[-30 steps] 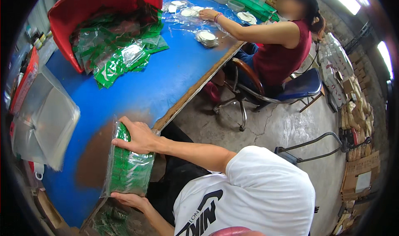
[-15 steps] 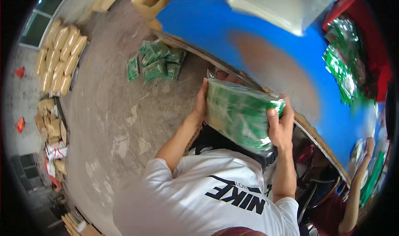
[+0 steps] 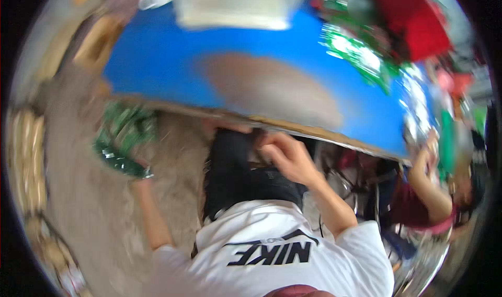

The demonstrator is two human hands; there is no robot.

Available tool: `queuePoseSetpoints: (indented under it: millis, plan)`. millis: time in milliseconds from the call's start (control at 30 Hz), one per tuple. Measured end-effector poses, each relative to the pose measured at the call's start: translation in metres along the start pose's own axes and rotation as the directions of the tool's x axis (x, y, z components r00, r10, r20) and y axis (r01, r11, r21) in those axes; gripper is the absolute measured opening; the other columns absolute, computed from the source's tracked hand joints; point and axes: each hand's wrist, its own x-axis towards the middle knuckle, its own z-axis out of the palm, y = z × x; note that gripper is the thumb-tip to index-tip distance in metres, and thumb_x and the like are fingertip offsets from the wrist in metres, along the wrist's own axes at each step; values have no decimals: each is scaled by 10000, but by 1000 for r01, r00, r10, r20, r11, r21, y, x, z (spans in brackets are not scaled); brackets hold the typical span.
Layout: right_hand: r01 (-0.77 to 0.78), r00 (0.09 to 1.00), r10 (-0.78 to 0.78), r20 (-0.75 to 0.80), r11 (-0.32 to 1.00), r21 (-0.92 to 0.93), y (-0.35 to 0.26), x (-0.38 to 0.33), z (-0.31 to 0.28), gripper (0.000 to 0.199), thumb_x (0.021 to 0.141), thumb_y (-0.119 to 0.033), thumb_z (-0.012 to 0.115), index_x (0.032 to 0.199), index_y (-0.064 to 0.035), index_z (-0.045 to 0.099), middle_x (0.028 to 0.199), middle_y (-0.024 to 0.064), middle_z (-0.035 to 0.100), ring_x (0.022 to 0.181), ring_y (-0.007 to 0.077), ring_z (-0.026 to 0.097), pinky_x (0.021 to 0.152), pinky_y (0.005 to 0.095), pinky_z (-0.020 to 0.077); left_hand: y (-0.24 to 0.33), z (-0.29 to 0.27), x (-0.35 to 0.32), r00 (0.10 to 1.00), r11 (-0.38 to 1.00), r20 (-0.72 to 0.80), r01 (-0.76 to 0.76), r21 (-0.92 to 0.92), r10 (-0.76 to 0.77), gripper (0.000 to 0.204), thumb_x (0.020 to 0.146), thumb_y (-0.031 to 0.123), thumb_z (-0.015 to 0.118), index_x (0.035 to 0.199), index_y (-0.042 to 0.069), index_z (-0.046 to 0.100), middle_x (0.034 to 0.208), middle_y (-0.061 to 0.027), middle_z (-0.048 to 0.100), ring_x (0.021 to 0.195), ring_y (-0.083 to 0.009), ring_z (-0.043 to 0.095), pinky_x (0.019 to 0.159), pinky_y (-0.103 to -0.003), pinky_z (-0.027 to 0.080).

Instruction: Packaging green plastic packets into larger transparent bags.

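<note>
My left hand (image 3: 140, 183) reaches down at the left, at the end of my outstretched arm. It grips a green packet in clear, shiny plastic (image 3: 119, 162), which hides most of its fingers. Just beyond lie more green packets (image 3: 128, 121) on the floor, smeared by motion. My right hand (image 3: 286, 154) hovers over my lap near the table's front edge, with loosely bent fingers and nothing visible in it. In front of me stretches the blue table (image 3: 157, 61) with a brown worn patch.
A whitish stack (image 3: 232, 6) sits at the table's back. Green plastic packets (image 3: 355, 53) lie beside a red container (image 3: 413, 22) at the right. A co-worker's arm (image 3: 429, 184) rests at the table's right end. Tan sacks (image 3: 29, 155) stand far left.
The green packet has gone from between both hands down to the left in my left hand. My right hand has let go and moved left. The view has turned right.
</note>
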Motion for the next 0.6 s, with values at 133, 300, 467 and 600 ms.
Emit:
queuePoseSetpoints:
  millis: [133, 300, 467, 600]
  plan:
    - [-2, 997, 10, -79, 994, 112, -7, 1, -10, 294, 1017, -259, 583, 1119, 17, 577, 770, 72, 629, 680, 121, 565, 630, 296, 482, -195, 144, 102, 768, 996, -639, 16, 85, 43, 625, 982, 455, 540, 1416, 9, 474, 1376, -213, 529, 1293, -348, 507, 1068, -507, 431]
    - [607, 749, -430, -504, 750, 263, -73, -37, -65, 498, 939, -439, 647, 1216, -40, 542, 1056, 126, 650, 996, 220, 637, 834, 376, 502, -243, 180, 91, 947, 901, -106, 321, 291, -303, 661, 990, 519, 531, 1401, 6, 465, 1293, -182, 554, 1164, -314, 552, 998, -443, 461]
    - [994, -31, -714, -700, 50, -95, -172, -73, -79, 342, 865, -430, 692, 1086, -171, 662, 1120, 10, 657, 1099, 183, 536, 879, 381, 406, -345, 280, 18, 726, 794, 388, 360, 490, -568, 670, 1013, 603, 418, 1217, -29, 509, 921, -99, 493, 787, -233, 456, 690, -366, 394]
    - [979, 92, -900, -425, 159, -125, -194, -106, -115, 450, 923, -566, 601, 1216, -236, 690, 1082, -28, 721, 1063, 122, 653, 908, 394, 531, -398, 323, 3, 611, 711, 470, 229, 665, -637, 664, 999, 608, 449, 1212, -17, 521, 892, -93, 495, 793, -212, 452, 693, -343, 375]
